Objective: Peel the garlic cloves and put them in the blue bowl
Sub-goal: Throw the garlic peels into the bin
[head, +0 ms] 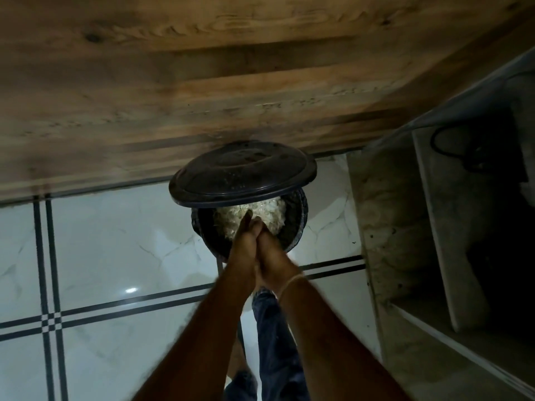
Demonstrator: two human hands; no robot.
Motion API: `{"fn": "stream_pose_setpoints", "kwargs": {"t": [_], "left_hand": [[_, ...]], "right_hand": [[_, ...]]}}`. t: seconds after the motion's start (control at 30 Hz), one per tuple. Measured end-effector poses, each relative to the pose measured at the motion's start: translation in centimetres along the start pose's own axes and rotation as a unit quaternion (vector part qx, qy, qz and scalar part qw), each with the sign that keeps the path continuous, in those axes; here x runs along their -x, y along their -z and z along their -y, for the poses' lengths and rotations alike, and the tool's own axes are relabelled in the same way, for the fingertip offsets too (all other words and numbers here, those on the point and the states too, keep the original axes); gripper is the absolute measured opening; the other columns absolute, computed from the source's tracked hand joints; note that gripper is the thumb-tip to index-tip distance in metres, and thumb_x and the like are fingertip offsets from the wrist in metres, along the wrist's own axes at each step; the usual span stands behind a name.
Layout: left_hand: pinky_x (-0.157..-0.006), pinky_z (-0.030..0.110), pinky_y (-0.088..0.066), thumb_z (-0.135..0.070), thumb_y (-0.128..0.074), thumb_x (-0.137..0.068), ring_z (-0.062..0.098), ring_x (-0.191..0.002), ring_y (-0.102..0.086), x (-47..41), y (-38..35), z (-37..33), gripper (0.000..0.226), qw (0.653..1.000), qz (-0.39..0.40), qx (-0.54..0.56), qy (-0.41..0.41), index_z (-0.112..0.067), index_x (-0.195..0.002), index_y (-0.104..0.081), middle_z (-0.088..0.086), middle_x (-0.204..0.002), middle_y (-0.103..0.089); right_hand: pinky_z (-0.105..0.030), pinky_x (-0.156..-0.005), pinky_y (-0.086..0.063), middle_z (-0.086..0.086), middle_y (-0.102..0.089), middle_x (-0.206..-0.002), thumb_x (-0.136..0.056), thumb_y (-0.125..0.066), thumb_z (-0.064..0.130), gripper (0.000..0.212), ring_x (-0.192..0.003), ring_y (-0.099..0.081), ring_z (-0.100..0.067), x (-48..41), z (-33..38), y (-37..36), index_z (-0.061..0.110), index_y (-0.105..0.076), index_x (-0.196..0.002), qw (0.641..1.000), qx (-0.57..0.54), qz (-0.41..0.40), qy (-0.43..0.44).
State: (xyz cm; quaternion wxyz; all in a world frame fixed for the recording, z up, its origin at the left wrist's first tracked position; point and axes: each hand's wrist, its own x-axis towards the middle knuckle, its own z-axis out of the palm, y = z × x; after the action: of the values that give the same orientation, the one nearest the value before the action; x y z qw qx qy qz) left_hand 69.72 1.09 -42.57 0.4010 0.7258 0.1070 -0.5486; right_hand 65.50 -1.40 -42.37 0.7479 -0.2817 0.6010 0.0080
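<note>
I am looking down at a dark round bin [299, 227] on the floor, its lid [243, 172] tipped up at the far side. A heap of pale garlic peels [269, 212] fills it. My left hand [243, 244] and my right hand [276, 254] are pressed palm to palm just over the bin's near rim, fingertips pointing down at the peels. Whether anything lies between the palms is hidden. No garlic cloves and no blue bowl are in view.
A wood-grain panel [202, 82] rises behind the bin. The floor is white marble tile [115, 250] with dark stripes. A stone shelf unit [405, 227] with dark compartments stands at the right. My leg in blue jeans [275, 342] is below my arms.
</note>
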Motion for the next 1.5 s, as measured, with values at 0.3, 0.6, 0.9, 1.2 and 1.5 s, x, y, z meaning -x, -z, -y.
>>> {"fn": "stream_pose_setpoints", "kwargs": {"t": [0.3, 0.6, 0.9, 1.2, 1.5], "left_hand": [[-0.119, 0.045, -0.037, -0.038, -0.054, -0.107, 0.034, -0.147, -0.042, 6.0, 2.6, -2.7, 0.055, 0.970, -0.038, -0.233, -0.059, -0.032, -0.160, -0.038, 0.009, -0.165, -0.038], [-0.111, 0.040, -0.045, -0.038, -0.054, -0.106, 0.032, -0.135, -0.055, 28.3, 5.0, -4.9, 0.053, 0.909, -0.024, -0.355, -0.218, -0.024, -0.156, -0.045, 0.012, -0.151, -0.055], [-0.113, 0.039, -0.040, -0.040, -0.058, -0.105, 0.021, -0.147, -0.043, 46.9, -3.1, -2.7, 0.052, 0.802, 0.080, -0.441, -0.396, -0.029, -0.154, -0.044, 0.001, -0.158, -0.047], [-0.110, 0.041, -0.045, -0.038, -0.063, -0.101, 0.024, -0.135, -0.052, 56.6, -18.4, 5.7, 0.045, 0.672, 0.150, -0.513, -0.513, -0.023, -0.144, -0.059, 0.001, -0.146, -0.058], [-0.104, 0.042, -0.051, -0.039, -0.066, -0.099, 0.021, -0.127, -0.057, 63.6, -35.8, 16.0, 0.044, 0.611, 0.232, -0.552, -0.518, -0.024, -0.141, -0.061, 0.000, -0.139, -0.061]], "right_hand": [[-0.015, -0.098, -0.048, 0.007, -0.060, -0.145, -0.109, -0.033, 0.053, 0.055, -0.141, -0.052, -0.012, 9.6, 0.8, 3.7, 0.024, -0.052, -0.151, 0.995, -0.089, 0.011, 0.050], [-0.001, -0.062, -0.047, 0.012, -0.069, -0.108, -0.111, -0.044, 0.032, 0.026, -0.097, -0.062, 0.003, 31.7, 2.8, 6.7, 0.023, -0.068, -0.118, 0.982, 0.002, -0.074, 0.174], [-0.016, -0.101, -0.045, 0.009, -0.058, -0.140, -0.102, -0.035, 0.057, 0.060, -0.125, -0.054, -0.004, 50.3, -2.9, 16.7, 0.022, -0.058, -0.145, 0.908, 0.126, -0.227, 0.328], [-0.029, -0.091, -0.050, 0.002, -0.067, -0.126, -0.110, -0.043, 0.045, 0.042, -0.112, -0.063, -0.015, 58.4, -9.3, 34.2, 0.020, -0.067, -0.133, 0.813, 0.200, -0.391, 0.381], [-0.032, -0.094, -0.050, 0.002, -0.067, -0.128, -0.108, -0.053, 0.037, 0.033, -0.118, -0.062, -0.017, 63.4, -17.0, 52.2, 0.020, -0.067, -0.132, 0.787, 0.145, -0.499, 0.332]]}}
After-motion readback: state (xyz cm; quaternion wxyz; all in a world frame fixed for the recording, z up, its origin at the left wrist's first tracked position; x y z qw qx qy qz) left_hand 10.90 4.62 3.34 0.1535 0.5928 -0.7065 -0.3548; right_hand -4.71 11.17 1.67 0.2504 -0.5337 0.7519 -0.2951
